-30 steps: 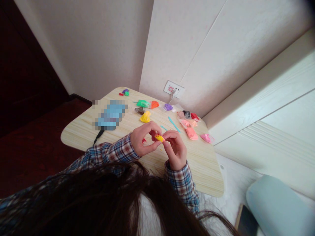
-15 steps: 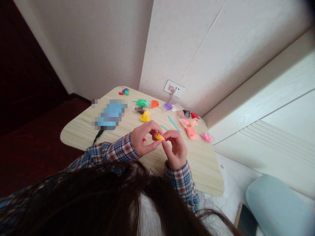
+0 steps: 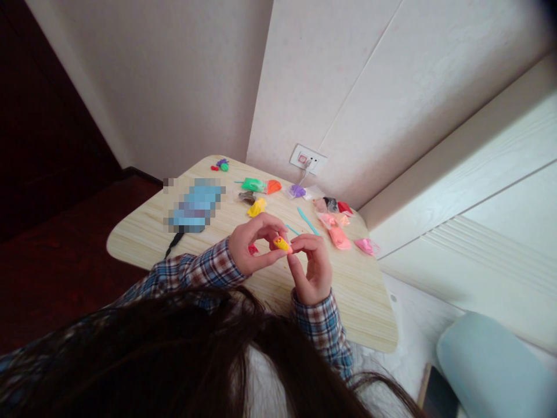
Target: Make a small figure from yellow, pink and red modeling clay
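A small yellow piece of modelling clay (image 3: 282, 244) with red spots and a pink end is held up over the table. My left hand (image 3: 252, 241) pinches its yellow part between thumb and forefinger. At the pink end, my right hand (image 3: 314, 270) has its thumb and fingertips closed on the clay. A bit of red clay (image 3: 253, 249) shows through the curve of my left hand. Beyond the hands lie a blue modelling tool (image 3: 307, 220) and a thinner blue tool (image 3: 292, 230).
Bags of green clay (image 3: 253, 184), yellow clay (image 3: 256, 207), purple clay (image 3: 297, 191) and coral clay (image 3: 339, 237) lie across the wooden table (image 3: 365, 313). Small clay shapes (image 3: 223, 166) sit at the far corner. A blurred blue device (image 3: 195, 203) with a black cord lies left. A socket (image 3: 308, 158) is on the wall.
The clay piece has turned slightly, so its pink end shows more clearly. My right hand has shifted a little down and right. Both hands stay at the clay.
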Demonstrator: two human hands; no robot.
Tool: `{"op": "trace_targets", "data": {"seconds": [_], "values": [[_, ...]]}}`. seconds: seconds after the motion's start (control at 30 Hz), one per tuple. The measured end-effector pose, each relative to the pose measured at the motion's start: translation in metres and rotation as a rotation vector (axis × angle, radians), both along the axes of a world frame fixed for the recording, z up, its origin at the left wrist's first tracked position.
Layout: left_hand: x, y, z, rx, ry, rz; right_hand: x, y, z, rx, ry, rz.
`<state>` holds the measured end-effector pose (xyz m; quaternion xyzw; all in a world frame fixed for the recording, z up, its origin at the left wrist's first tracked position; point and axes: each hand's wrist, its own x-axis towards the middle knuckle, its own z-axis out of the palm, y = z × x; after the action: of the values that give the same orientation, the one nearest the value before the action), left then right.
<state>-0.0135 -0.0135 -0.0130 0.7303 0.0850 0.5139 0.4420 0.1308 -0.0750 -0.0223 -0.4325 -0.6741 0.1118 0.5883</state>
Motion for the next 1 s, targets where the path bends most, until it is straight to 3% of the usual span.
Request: {"op": "trace_targets", "data": {"seconds": [0.2, 0.37, 0.6, 1.0], "values": [[0.003, 0.0032, -0.0018, -0.167, -0.081, -0.187, 0.0, 0.0013, -0.0072, 0.073, 0.019, -0.08], [0.0025, 0.0056, -0.0041, -0.258, -0.09, -0.279, 0.0003, -0.0001, -0.0045, 0.088, -0.041, -0.063], [0.0018, 0.0052, -0.005, -0.326, -0.084, -0.309, 0.0016, -0.0011, -0.0015, 0.091, -0.178, -0.064], [0.0018, 0.0047, -0.005, -0.358, -0.072, -0.336, 0.0004, -0.0026, -0.0006, 0.131, -0.175, -0.105]]}}
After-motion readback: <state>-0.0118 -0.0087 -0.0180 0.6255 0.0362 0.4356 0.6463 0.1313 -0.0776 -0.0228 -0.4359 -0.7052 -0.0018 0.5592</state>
